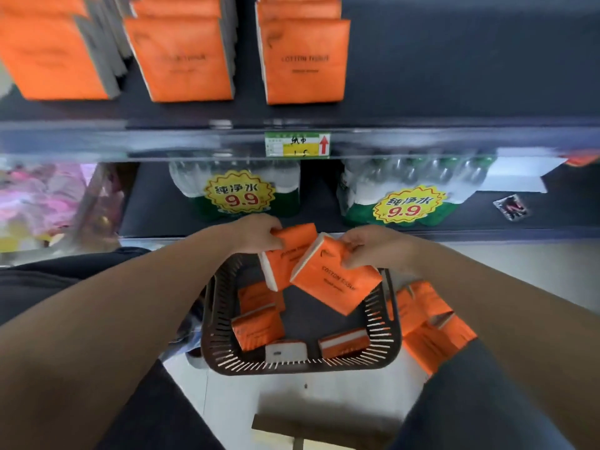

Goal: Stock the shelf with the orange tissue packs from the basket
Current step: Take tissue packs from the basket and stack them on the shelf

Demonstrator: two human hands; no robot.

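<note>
Closest in is the dark basket on the floor. It's got a handful of orange tissue packs lying loose in the bottom, four or maybe five as far as I can count. There's also a heap of orange packs on the floor just beside the basket on its right side, no idea if those count.

Right above the basket both hands are busy. The left hand has its fingers curled round the top of one pack. The right hand is pinching the top corner of a second pack. The two packs overlap in mid-air.

Past that, the low shelf holds bottled water bundles with 9.9 stickers. Up top is the tissue shelf, with three rows of packs standing upright on the left and middle and the right stretch bare.

I'd guess roughly midway: a good chunk stocked, two in hand, several to go.
</note>
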